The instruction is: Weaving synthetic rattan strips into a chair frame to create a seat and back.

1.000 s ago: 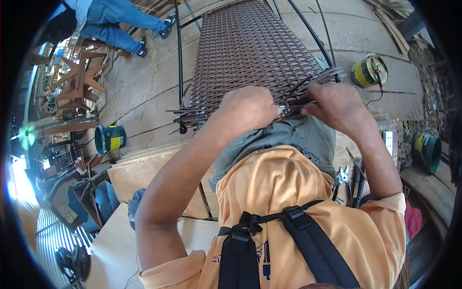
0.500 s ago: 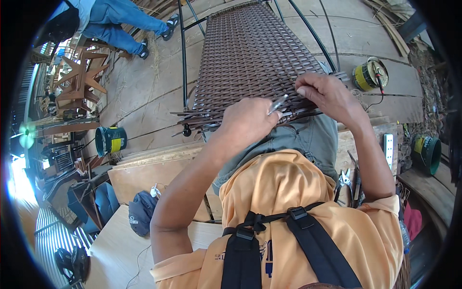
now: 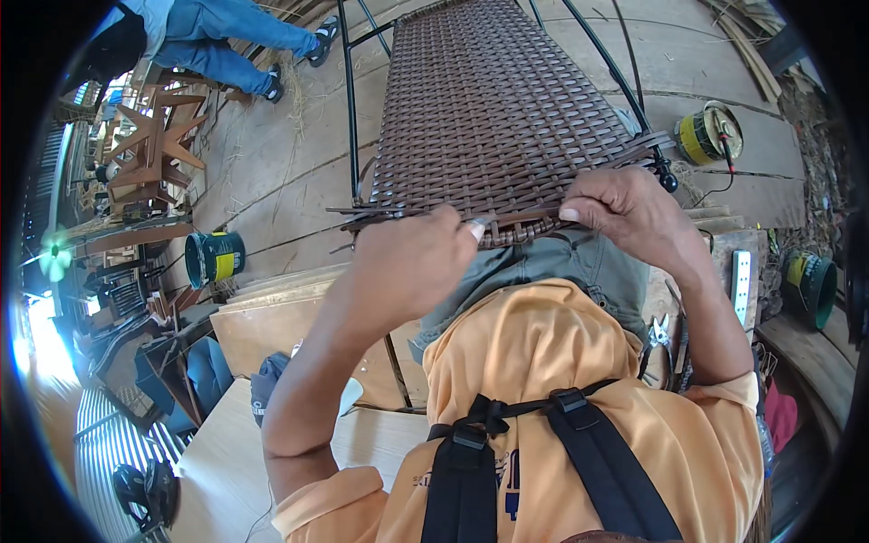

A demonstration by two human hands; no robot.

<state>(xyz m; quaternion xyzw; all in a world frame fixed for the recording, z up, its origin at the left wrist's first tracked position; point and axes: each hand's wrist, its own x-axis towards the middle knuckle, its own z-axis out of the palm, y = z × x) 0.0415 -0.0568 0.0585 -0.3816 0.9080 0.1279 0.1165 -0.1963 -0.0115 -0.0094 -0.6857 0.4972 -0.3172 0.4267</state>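
A brown woven wicker panel (image 3: 493,109) on a black metal frame (image 3: 349,118) stretches away from my lap. My left hand (image 3: 412,262) pinches a loose brown weaving strip (image 3: 507,220) at the panel's near edge. At the right end of that same edge, the fingers of my right hand (image 3: 629,213) are closed on the same strip. More loose strip ends (image 3: 367,213) stick out to the left of the panel.
A yellow-green spool (image 3: 711,134) lies on the floor at the right, a green bucket (image 3: 214,256) at the left. Pliers (image 3: 659,333) rest by my right elbow. Another person's legs (image 3: 244,41) stand at top left beside wooden frames (image 3: 154,149).
Both hands have shifted left along the panel's near edge. The left hand moved nearer me and the right hand came off the right corner toward the middle.
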